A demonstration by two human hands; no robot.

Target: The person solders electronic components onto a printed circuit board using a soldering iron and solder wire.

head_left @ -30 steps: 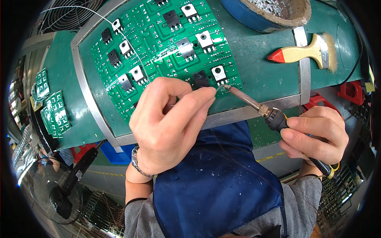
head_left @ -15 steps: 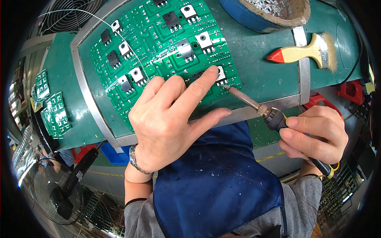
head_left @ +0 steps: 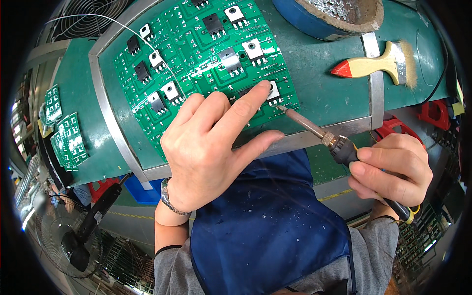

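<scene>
On bench | blue bowl (head_left: pixel 314 22): grey bits | left hand (head_left: pixel 211 147) spread on circuit board (head_left: pixel 196 64) | right hand (head_left: pixel 388 169) clasps soldering iron (head_left: pixel 339 147)

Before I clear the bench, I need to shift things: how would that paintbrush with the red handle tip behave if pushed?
The paintbrush lies flat, so it would probably slide, not roll. Its wooden handle looks stiff and likely light. The bristles would probably bend.
</scene>
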